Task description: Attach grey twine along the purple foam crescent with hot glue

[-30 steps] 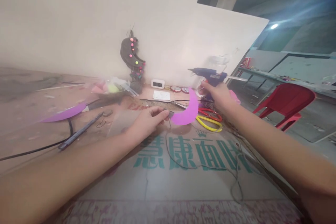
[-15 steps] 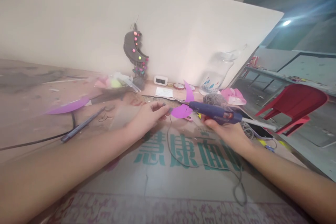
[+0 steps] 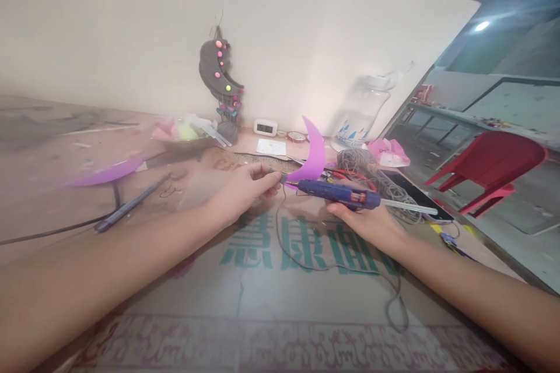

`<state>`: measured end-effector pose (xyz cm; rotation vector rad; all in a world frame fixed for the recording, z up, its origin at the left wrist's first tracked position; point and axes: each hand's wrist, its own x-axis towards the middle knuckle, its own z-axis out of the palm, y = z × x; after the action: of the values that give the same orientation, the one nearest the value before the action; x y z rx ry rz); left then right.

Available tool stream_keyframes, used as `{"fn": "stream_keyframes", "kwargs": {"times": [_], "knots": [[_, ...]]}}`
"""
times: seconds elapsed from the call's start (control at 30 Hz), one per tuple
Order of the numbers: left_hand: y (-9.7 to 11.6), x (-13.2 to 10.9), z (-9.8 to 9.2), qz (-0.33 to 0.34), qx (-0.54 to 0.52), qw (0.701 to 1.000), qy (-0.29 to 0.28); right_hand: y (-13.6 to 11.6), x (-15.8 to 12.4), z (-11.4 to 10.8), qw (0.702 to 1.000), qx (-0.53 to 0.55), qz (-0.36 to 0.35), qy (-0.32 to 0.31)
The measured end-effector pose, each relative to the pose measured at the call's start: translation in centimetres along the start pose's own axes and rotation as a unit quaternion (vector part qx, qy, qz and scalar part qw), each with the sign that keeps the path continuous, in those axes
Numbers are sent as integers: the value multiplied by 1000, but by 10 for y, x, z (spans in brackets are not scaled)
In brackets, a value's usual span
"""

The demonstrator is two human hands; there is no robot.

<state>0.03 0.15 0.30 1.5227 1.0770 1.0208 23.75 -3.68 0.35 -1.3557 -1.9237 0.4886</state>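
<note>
Pinkish table (image 3: 56,210): white clock (image 3: 265,127), clear bottle (image 3: 356,122), grey yarn (image 3: 356,161).

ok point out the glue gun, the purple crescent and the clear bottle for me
Glue gun (image 3: 329,191): head view, on its blue body.
Purple crescent (image 3: 317,156): head view, mid-curve.
Clear bottle (image 3: 364,109): head view, side wall above the print.

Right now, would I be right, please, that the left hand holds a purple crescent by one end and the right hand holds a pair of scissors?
The last part is wrong: in the head view, the right hand holds a blue hot-glue gun. The left hand does hold the purple crescent by one end.
</note>
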Motion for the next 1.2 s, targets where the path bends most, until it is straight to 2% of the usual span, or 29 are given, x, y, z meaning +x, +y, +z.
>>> {"fn": "stream_keyframes", "kwargs": {"times": [0.13, 0.33, 0.9, 1.2], "knots": [[-3, 2, -1, 2, 7, 1000, 2, -3, 0, -2, 1000, 5, -7, -19], [-3, 1, -2, 13, 15, 1000, 10, -2, 0, 1, 999, -25, 20, 14], [2, -2, 0, 3, 16, 1000, 15, 0, 0, 3, 999, 25, 23, -19], [3, -2, 1, 4, 11, 1000, 9, -2, 1, 4, 1000, 19, 5, -1]]}}
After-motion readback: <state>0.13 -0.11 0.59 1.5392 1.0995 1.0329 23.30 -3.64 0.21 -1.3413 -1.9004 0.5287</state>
